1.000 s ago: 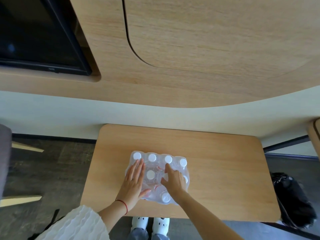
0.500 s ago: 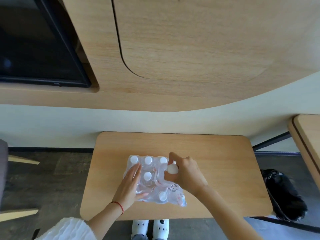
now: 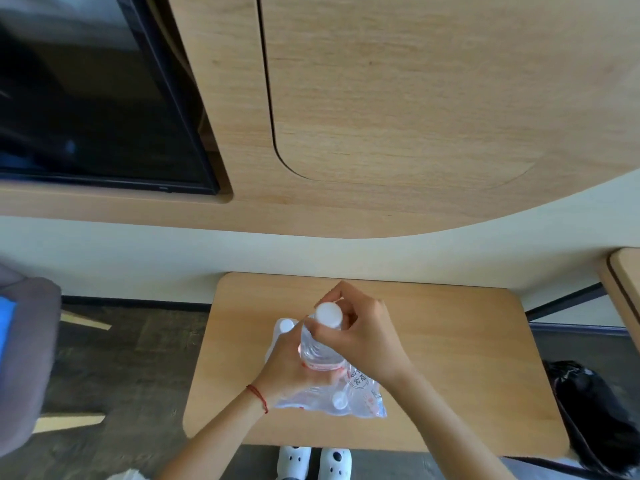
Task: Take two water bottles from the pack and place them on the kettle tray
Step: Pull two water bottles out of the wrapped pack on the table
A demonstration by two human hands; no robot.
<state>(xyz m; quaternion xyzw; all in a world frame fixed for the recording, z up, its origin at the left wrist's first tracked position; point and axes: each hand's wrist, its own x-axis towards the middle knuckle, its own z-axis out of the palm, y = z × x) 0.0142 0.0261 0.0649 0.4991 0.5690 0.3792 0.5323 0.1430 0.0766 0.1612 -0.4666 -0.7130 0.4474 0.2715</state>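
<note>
Two bare hands meet over the light wooden tabletop (image 3: 450,341) in the lower middle of the frame. The right hand (image 3: 367,337) has its fingers (image 3: 341,296) clenched around the neck of a clear plastic water bottle with a white cap (image 3: 320,344), which stands raised and roughly upright above the shrink-wrapped plastic pack of water bottles (image 3: 360,396). The left hand (image 3: 291,365), with a thin red string bracelet (image 3: 259,398) at its wrist, is wrapped around the lower body of that same bottle, just over the pack. The pack lies on the tabletop near its lower edge, its loose wrap spreading toward the lower right. Another white bottle cap (image 3: 286,326) shows at the pack's upper left. A dark flat screen (image 3: 97,98) fills the upper left of the frame. White shoes (image 3: 313,462) show below the tabletop.
</note>
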